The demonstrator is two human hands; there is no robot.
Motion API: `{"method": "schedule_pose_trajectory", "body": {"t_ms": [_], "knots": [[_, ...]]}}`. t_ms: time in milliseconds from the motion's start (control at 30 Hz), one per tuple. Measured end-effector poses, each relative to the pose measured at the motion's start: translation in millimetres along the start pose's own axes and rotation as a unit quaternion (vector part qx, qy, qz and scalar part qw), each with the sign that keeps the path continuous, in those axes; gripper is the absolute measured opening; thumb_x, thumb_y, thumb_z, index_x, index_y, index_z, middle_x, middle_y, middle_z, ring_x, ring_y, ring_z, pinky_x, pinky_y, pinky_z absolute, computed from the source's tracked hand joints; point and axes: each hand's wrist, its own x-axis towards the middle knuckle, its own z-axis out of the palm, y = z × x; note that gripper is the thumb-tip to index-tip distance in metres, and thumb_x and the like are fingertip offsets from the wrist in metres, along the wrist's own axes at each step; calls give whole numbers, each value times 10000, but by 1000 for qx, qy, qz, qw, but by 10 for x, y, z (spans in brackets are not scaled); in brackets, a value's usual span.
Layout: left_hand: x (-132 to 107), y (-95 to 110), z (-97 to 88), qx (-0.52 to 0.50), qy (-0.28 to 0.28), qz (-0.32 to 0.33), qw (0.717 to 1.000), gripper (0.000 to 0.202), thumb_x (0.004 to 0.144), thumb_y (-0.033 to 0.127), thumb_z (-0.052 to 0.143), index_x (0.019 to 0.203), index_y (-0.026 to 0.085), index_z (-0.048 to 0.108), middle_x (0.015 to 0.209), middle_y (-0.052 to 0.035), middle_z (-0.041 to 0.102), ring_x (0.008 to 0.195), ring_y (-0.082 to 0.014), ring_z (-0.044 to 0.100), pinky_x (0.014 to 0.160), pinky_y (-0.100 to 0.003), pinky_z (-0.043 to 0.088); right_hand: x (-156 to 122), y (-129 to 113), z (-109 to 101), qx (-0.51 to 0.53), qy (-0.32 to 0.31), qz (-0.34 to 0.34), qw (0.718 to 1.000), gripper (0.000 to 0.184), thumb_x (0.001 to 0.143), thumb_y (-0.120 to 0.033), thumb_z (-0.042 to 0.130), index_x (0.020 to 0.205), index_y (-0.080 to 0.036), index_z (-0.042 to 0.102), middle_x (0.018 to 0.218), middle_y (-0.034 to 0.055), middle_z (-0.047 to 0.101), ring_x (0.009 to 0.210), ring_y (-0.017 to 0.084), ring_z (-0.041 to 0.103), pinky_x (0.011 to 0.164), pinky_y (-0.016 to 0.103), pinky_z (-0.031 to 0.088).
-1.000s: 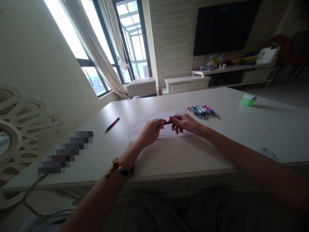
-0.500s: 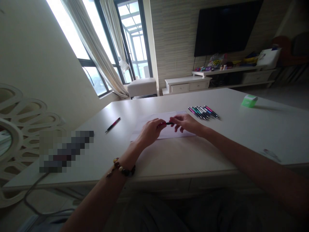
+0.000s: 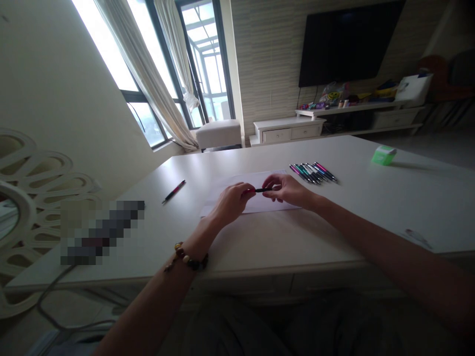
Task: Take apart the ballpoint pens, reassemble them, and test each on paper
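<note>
A long white counter [image 3: 426,207] fills the middle of the view. Beyond it, a wall-mounted television [image 3: 351,42] hangs above a low white cabinet [image 3: 287,131] and a shelf cluttered with small items [image 3: 356,106]. To the left, a sheer curtain [image 3: 143,74] hangs beside the glass door, and an upholstered ottoman [image 3: 218,133] stands near it. On the near left of the counter, a pixelated patch [image 3: 102,232] hides whatever lies there. A sheet of white paper [image 3: 218,195] lies mid-counter, with a row of retractable pens [image 3: 313,173] just beyond its far corner, a green box [image 3: 384,155] well off to the right, and a loose dark pen [image 3: 173,192] to the left.

Above the paper, the left hand [image 3: 232,202], with a beaded bracelet [image 3: 187,258] on its wrist, and the right hand [image 3: 287,192] face each other. Their closed fingers [image 3: 272,194] pinch opposite ends of a black-and-red pen [image 3: 262,190], held clear of the sheet. The right hand now sits slightly farther from the left than half a second ago, so more of the black barrel shows.
</note>
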Motion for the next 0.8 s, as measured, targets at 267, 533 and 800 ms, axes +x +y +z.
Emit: {"method": "schedule_pose_trajectory", "body": {"t_ms": [267,533,800], "knots": [[8,6,-6,3,1,-3,1000,213,878,301,487,922,184,659,858,-56,670,719,-153,586,652,-254,431,15,-2,31,4,11,-3,1000,305,730,-372,706,874,-121,611,655,35,620,500,92,541,403,194,398],[9,-2,-4,-4,3,-4,1000,212,877,296,488,933,186,660,865,-57,674,715,-150,590,653,-253,436,4,4,10,13,-28,42,999,446,810,-540,546,785,-100,616,599,60,630,424,75,509,376,188,375],[5,5,-2,-11,3,5,1000,211,881,294,486,930,184,660,866,-57,677,713,-147,590,650,-250,436,-5,-27,34,12,-15,18,1000,426,762,-516,622,917,-120,594,684,59,646,484,97,546,404,201,395]]}}
